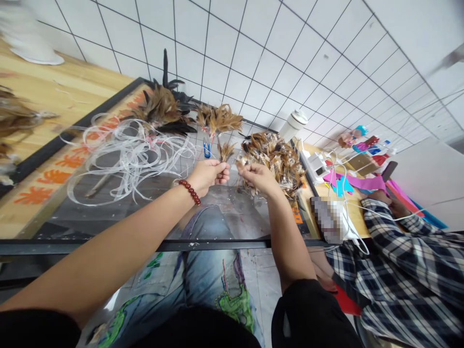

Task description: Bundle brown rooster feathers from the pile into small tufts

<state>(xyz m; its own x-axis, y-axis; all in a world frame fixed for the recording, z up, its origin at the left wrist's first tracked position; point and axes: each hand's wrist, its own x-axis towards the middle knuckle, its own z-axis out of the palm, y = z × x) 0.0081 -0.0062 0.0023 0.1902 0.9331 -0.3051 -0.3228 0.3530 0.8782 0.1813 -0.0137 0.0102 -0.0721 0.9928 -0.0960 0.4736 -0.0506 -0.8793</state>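
My left hand (pixel 212 175), with a beaded bracelet (pixel 189 191) at the wrist, is closed in a pinch. A small bunch of brown feathers (pixel 225 152) fans up from its fingertips. To its right, my right hand (pixel 261 177) is also pinched, at the near left edge of a heap of brown feathers (pixel 277 157). Something pale and fluffy, apparently a feather, shows at those fingertips, partly covered by them. The two hands are a short distance apart above the glass tabletop (pixel 224 198).
Loose coils of clear strip (pixel 123 154) spread across the left. Behind are a blue-handled tool (pixel 206 148), a brown feather bundle (pixel 219 118) and a brown-and-black one (pixel 163 104). A white cup (pixel 293 124) stands behind the heap. A person in a plaid sleeve (pixel 384 217) sits at right.
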